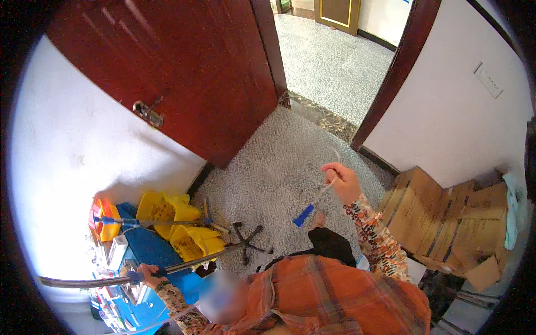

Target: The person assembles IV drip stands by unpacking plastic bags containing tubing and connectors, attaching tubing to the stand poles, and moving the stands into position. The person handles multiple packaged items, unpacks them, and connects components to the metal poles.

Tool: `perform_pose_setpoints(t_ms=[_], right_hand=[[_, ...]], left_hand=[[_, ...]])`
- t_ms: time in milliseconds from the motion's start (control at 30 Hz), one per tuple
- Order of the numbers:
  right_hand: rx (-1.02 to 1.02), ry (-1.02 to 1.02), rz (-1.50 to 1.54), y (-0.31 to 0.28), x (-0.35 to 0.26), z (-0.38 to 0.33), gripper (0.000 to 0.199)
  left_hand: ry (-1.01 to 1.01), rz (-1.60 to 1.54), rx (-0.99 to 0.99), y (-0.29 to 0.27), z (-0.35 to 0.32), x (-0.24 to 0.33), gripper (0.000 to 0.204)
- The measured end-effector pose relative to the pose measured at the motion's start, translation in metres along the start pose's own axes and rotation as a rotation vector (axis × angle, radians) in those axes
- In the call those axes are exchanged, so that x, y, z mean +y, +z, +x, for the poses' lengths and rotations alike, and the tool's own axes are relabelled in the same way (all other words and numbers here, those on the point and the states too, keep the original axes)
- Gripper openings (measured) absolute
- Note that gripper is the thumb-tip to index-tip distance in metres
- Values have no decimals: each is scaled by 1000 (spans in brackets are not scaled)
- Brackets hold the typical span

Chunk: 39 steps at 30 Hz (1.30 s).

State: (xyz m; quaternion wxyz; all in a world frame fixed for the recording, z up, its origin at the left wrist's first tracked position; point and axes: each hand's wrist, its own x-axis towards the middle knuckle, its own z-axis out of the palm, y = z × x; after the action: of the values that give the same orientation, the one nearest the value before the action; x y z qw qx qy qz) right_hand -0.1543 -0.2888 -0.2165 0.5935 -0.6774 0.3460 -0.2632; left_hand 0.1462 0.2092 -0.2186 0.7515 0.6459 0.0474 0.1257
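Note:
My left hand (148,274) is closed around a long metal pole (84,281) at its blue grip. The pole runs from the lower left edge across a blue cleaning cart (146,245) toward the floor. My right hand (341,181) is raised over the grey speckled floor (279,167) and pinches a thin clear tube (325,190). A small blue piece (303,215) hangs at the tube's lower end. My sleeves are floral, and an orange plaid shirt fills the lower middle.
Yellow mop-bucket parts (173,223) and a second pole (162,222) lie on the cart. A black star-shaped chair base (245,241) sits on the floor. Flattened cardboard boxes (446,220) lean at the right wall. A dark red door (184,72) stands open to a corridor.

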Motion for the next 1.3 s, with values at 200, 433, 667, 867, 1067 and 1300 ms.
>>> perform_pose_setpoints(t_ms=[200,433,667,867,1067,1300], right_hand=[[-86,15,-49,-36,-31,138,18],[-74,62,-69,-79,-28,283,18],[-81,50,-41,-109,-19,471,20],[-48,50,4,-150,-52,639,24],[-29,75,136,-210,-50,733,21],[-40,47,156,-295,-66,888,20]], left_hand=[[12,76,-83,125,31,-16,30],[108,0,-302,254,75,-75,34],[-92,-45,-58,475,84,-80,22],[-102,-283,-327,612,102,-114,7],[228,-168,-1003,719,99,-115,24],[232,-328,-1096,880,84,-125,60]])
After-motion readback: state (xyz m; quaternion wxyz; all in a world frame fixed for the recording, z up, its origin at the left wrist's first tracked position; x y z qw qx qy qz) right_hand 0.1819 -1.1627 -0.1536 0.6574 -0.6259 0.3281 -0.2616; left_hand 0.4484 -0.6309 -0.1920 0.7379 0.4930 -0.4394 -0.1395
